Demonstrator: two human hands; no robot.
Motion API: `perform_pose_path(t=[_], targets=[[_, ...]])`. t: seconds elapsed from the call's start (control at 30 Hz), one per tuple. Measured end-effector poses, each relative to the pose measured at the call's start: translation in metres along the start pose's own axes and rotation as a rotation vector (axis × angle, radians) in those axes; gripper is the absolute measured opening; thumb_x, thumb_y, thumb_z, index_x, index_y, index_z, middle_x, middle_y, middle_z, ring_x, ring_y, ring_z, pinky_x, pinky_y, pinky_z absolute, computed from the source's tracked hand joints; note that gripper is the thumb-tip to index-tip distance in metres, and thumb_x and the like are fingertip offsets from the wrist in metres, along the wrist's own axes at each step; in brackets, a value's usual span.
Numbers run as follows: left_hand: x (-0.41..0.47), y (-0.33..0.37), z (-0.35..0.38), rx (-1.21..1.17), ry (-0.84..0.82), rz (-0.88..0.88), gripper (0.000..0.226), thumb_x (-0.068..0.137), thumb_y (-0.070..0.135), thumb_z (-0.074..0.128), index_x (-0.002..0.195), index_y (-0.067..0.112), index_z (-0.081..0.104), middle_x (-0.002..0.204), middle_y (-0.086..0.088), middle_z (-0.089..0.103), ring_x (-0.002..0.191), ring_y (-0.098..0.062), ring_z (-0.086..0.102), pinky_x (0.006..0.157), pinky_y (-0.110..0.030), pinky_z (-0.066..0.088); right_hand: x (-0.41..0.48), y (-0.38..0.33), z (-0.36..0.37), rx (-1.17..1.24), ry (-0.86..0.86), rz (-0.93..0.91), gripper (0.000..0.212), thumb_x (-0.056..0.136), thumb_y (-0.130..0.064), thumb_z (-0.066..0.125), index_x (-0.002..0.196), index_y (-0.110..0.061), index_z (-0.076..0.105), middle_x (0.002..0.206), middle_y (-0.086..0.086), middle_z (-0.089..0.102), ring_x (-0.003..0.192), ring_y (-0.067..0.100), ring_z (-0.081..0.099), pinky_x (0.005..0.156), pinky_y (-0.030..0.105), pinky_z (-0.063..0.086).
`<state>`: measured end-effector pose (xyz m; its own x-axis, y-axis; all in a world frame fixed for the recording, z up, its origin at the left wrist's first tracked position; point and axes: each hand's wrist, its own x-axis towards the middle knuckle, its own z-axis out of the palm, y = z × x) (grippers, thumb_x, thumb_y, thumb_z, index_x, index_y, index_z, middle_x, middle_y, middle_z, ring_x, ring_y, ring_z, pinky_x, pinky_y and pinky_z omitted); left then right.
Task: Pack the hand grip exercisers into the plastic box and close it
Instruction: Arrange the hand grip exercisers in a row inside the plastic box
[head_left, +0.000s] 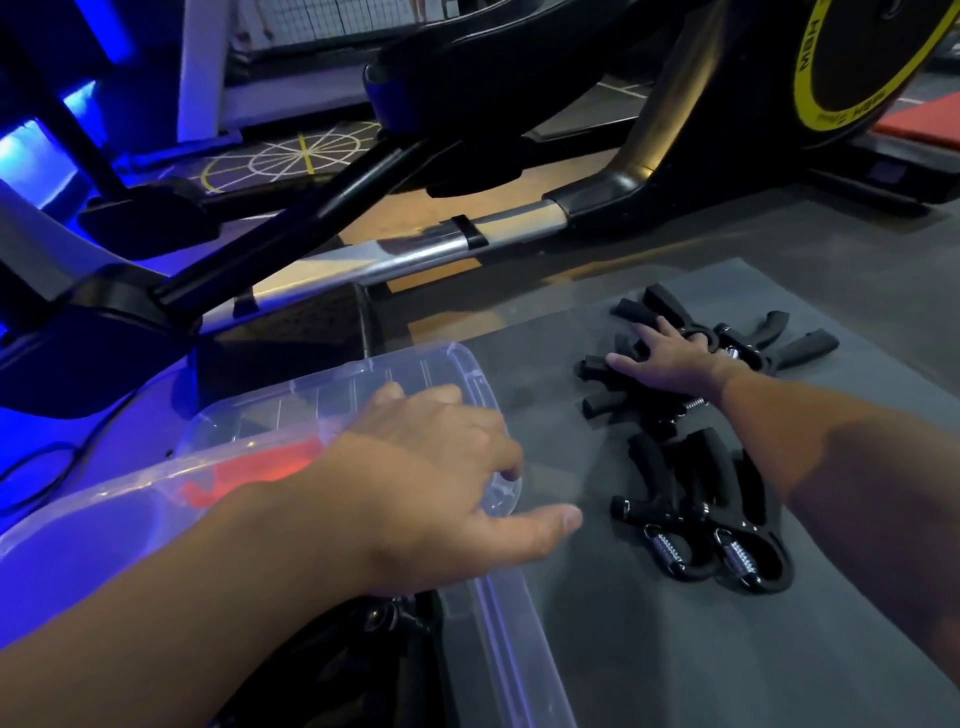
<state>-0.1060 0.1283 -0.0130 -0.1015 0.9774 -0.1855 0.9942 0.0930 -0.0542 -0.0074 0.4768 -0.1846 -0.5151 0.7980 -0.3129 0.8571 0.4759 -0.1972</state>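
Several black hand grip exercisers with steel springs lie on a grey mat (649, 665): a near group (691, 499) and a far group (795, 351). My right hand (675, 358) lies on the far group with its fingers spread and fairly straight. The clear plastic box (504, 654) stands at the lower left, and at least one black exerciser (379, 618) shows inside it. Its clear lid (426, 371) is raised and tilted over the box. My left hand (441, 478) holds the lid's right edge, fingers curled over the rim and thumb stretched out.
A large exercise machine (810, 104) with a black and yellow flywheel and a silver rail (415, 249) stands just behind the mat. Blue light falls on equipment at the left. A red mat (919, 122) lies at the far right.
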Motion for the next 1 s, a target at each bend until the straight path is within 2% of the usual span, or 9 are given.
perform_pose_path(t=[0.07,0.23,0.37,0.5,0.67,0.73,0.8,0.9,1.0], targets=[[0.0,0.0,0.001,-0.002,-0.003,0.002,0.086,0.063,0.084,0.001,0.113,0.042,0.056,0.097,0.025,0.046,0.091,-0.002,0.036,0.082,-0.032,0.028,0.0,-0.001,0.0,-0.032,-0.03,0.005,0.084,0.067,-0.091,0.033,0.139,-0.048,0.033,0.161,-0.013,0.001,0.143,0.042,0.009,0.111,0.063,0.016],[-0.001,-0.001,0.003,-0.024,0.021,0.013,0.084,0.066,0.085,0.002,0.112,0.042,0.058,0.101,0.026,0.049,0.092,-0.001,0.036,0.079,-0.032,0.026,-0.015,-0.007,0.008,-0.082,-0.016,-0.06,0.084,0.07,-0.088,0.032,0.138,-0.04,0.039,0.157,-0.013,0.015,0.143,0.038,0.014,0.11,0.066,0.016],[-0.002,0.0,0.003,-0.026,0.03,0.004,0.083,0.068,0.085,0.001,0.111,0.042,0.059,0.103,0.026,0.051,0.093,0.0,0.034,0.084,-0.034,0.031,-0.044,-0.012,0.017,-0.057,0.025,-0.08,0.06,0.085,-0.075,0.036,0.134,-0.041,0.043,0.149,-0.015,0.025,0.139,0.036,0.021,0.105,0.063,0.021],[-0.003,0.0,0.003,-0.037,0.04,0.0,0.083,0.069,0.085,0.001,0.11,0.042,0.059,0.105,0.025,0.052,0.097,-0.002,0.037,0.089,-0.037,0.035,-0.073,-0.017,0.028,-0.1,0.011,-0.089,0.055,0.087,-0.072,0.036,0.136,-0.046,0.038,0.151,-0.017,0.022,0.137,0.035,0.024,0.102,0.057,0.028],[-0.004,0.001,0.001,-0.058,0.028,0.001,0.084,0.067,0.084,0.0,0.109,0.042,0.06,0.105,0.026,0.052,0.096,-0.001,0.037,0.093,-0.038,0.035,-0.119,-0.015,0.043,-0.127,0.003,-0.172,0.054,0.085,-0.072,0.039,0.133,-0.048,0.041,0.148,-0.018,0.025,0.133,0.034,0.026,0.099,0.058,0.03],[-0.004,0.001,0.001,-0.058,0.032,0.006,0.085,0.067,0.084,0.0,0.108,0.042,0.06,0.105,0.026,0.052,0.096,-0.001,0.037,0.092,-0.038,0.035,-0.131,-0.011,0.046,-0.119,0.007,-0.21,0.056,0.085,-0.072,0.041,0.136,-0.05,0.034,0.149,-0.018,0.024,0.134,0.032,0.026,0.099,0.059,0.031],[-0.005,0.001,0.002,-0.055,0.039,0.009,0.084,0.068,0.084,-0.001,0.107,0.042,0.06,0.101,0.027,0.049,0.095,-0.001,0.037,0.091,-0.037,0.036,-0.136,-0.004,0.047,-0.055,0.091,-0.222,0.06,0.086,-0.07,0.039,0.141,-0.053,0.021,0.153,-0.016,0.019,0.136,0.029,0.028,0.099,0.06,0.031],[-0.004,0.0,0.004,-0.046,0.044,0.012,0.082,0.069,0.083,-0.002,0.107,0.045,0.059,0.099,0.028,0.048,0.094,0.001,0.037,0.09,-0.037,0.036,-0.121,0.014,0.04,0.013,0.294,-0.109,0.057,0.089,-0.068,0.034,0.141,-0.053,0.015,0.153,-0.008,0.021,0.134,0.03,0.032,0.102,0.056,0.032],[-0.004,-0.001,0.005,-0.036,0.052,0.016,0.08,0.07,0.083,-0.002,0.108,0.045,0.058,0.101,0.027,0.049,0.094,0.001,0.037,0.086,-0.035,0.035,-0.091,0.043,0.027,0.01,0.291,0.041,0.059,0.092,-0.063,0.033,0.145,-0.041,0.019,0.156,0.0,0.02,0.138,0.032,0.025,0.107,0.054,0.028]])
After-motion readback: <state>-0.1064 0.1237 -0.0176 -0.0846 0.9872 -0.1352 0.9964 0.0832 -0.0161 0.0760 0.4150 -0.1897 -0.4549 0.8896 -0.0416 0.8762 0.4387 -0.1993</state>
